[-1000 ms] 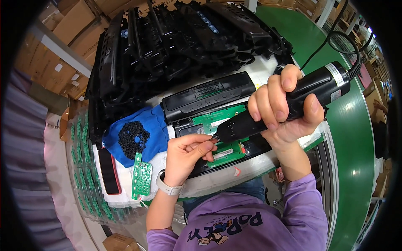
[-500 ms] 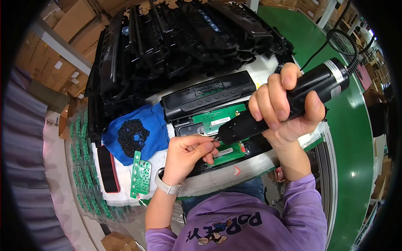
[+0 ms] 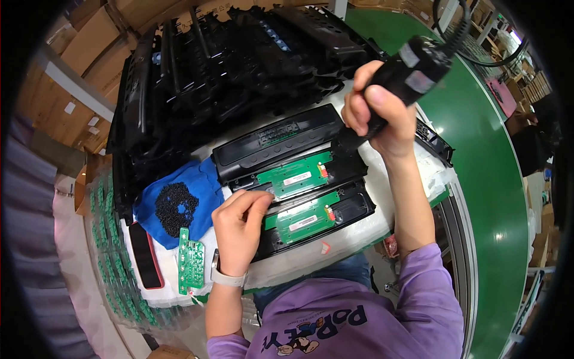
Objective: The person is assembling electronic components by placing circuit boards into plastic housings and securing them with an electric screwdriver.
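My right hand (image 3: 387, 113) is wrapped around a black electric screwdriver (image 3: 412, 75), whose tip end points down and left over the right end of a black housing. My left hand (image 3: 239, 224) has thumb and forefinger pinched together at the left ends of two green circuit boards; anything between the fingertips is too small to make out. The farther circuit board (image 3: 281, 184) and the nearer circuit board (image 3: 286, 230) each lie in a long black panel. Behind them rests a black housing with a row of buttons (image 3: 239, 157).
Small black screws (image 3: 170, 206) are heaped on a blue cloth (image 3: 206, 179) at left. A loose circuit board (image 3: 191, 269) and a red-edged phone (image 3: 143, 257) lie nearer. Black housings (image 3: 233, 72) are piled at the back. Clear trays of boards (image 3: 116, 263) stand left. A cord (image 3: 460, 30) trails from the screwdriver.
The screwdriver has lifted up and away from the left fingertips, toward the far right. My left hand has drawn slightly left, leaving both circuit boards more visible.
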